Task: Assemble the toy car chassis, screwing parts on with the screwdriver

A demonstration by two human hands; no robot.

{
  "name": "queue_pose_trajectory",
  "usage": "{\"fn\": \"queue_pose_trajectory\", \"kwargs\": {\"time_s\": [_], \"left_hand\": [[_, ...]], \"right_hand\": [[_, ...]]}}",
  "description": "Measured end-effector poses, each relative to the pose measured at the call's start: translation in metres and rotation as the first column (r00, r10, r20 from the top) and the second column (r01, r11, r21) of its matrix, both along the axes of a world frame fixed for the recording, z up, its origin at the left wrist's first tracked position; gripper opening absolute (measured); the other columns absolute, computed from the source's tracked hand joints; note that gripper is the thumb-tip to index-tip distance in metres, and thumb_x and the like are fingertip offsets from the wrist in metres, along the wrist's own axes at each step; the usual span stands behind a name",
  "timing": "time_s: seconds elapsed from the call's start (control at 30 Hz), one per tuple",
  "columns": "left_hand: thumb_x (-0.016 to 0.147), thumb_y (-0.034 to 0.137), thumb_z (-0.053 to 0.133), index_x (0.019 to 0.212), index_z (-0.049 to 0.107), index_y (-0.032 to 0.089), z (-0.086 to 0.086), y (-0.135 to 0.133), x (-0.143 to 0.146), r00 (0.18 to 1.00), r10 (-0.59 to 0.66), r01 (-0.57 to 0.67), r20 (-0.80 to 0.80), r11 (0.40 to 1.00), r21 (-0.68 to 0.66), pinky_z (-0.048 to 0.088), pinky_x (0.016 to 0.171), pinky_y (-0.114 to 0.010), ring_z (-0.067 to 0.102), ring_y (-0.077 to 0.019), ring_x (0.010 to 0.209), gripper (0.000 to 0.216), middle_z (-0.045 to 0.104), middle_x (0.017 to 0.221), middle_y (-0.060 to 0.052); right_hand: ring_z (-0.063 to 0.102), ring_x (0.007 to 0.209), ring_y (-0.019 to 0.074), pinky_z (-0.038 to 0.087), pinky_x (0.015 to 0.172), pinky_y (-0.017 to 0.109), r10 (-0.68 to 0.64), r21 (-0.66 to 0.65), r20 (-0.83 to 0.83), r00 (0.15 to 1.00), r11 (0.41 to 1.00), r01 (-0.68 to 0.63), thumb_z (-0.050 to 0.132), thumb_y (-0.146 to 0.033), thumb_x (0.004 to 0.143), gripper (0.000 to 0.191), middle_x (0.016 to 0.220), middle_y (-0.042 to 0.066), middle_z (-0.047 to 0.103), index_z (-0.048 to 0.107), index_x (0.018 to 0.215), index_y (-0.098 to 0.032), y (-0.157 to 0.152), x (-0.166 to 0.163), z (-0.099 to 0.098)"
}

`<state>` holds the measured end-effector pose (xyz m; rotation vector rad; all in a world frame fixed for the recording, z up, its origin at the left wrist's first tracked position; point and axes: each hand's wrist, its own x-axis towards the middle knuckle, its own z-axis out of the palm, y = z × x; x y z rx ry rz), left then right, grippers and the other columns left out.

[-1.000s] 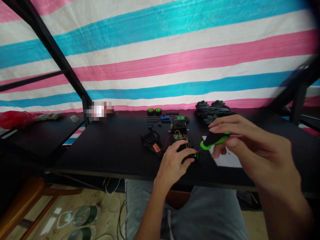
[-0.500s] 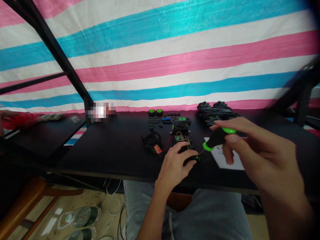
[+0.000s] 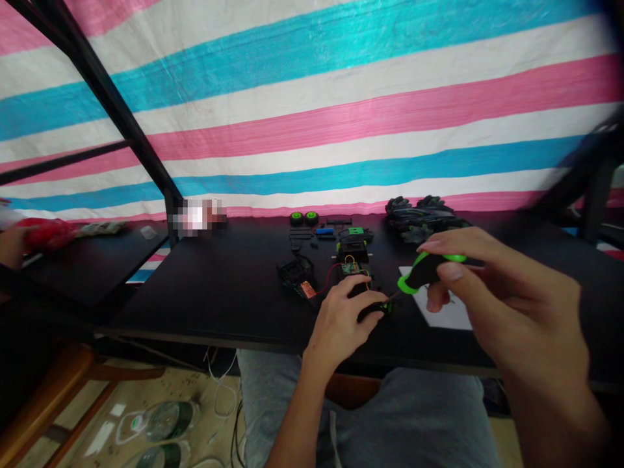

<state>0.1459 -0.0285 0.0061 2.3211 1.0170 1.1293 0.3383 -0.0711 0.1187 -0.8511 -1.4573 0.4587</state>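
Observation:
My left hand is closed on the near end of a toy car chassis, by a black wheel with green on it. A green circuit board with yellow and red wires shows on the chassis. My right hand grips a black and green screwdriver, tilted down to the left. Its thin shaft reaches the wheel's hub; the exact contact is too small to make out. A black body part with a copper-coloured patch lies left of the chassis, joined by a red wire.
Behind the chassis lie two green-rimmed wheels, a blue cylinder and several black parts. Dark gloves rest at the back right. A white sheet lies beneath my right hand. Another person's arm is at a table on the left.
My right hand's fingers have shifted on the screwdriver, and its handle has turned a little. My left hand stays in place. At far left, the other person's arm has moved further into view.

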Motion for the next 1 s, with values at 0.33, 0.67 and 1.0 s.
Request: {"fn": "queue_pose_trajectory", "kwargs": {"time_s": [0.33,0.67,1.0], "left_hand": [[0.099,0.018,0.085,0.122,0.083,0.028,0.0000,0.0001,0.0013,1.000,-0.001,0.001,0.016,1.000,-0.009,0.061,0.120,-0.049,0.073,-0.0298,0.138,0.025,0.072,0.150,-0.008],[0.100,0.017,0.083,0.123,0.083,0.027,0.0001,0.0004,0.0011,1.000,-0.007,0.008,0.025,1.000,-0.013,0.061,0.121,-0.048,0.073,-0.0293,0.138,0.024,0.072,0.150,-0.009],[0.100,0.018,0.083,0.123,0.082,0.027,0.0020,0.0003,0.0009,0.999,-0.008,0.009,0.036,1.000,-0.013,0.062,0.119,-0.049,0.074,-0.0297,0.136,0.025,0.072,0.148,-0.009]], "right_hand": [[0.066,0.056,0.0096,0.056,0.044,0.028,-0.091,-0.036,0.016,0.996,0.995,0.091,0.077,-0.028,0.104,0.031,0.120,0.003,0.081,0.088,0.129,-0.043,-0.0002,-0.0002,-0.0030],[0.070,0.062,0.0102,0.061,0.050,0.026,-0.030,-0.011,-0.013,0.999,0.999,0.030,0.083,-0.023,0.099,0.031,0.118,0.003,0.075,0.089,0.125,-0.040,0.0032,-0.0012,-0.0063],[0.079,0.062,0.0111,0.063,0.051,0.024,-0.010,-0.076,0.041,0.999,0.997,0.013,0.068,-0.033,0.111,0.033,0.127,0.002,0.082,0.081,0.140,-0.044,0.0019,-0.0012,-0.0070]]}}
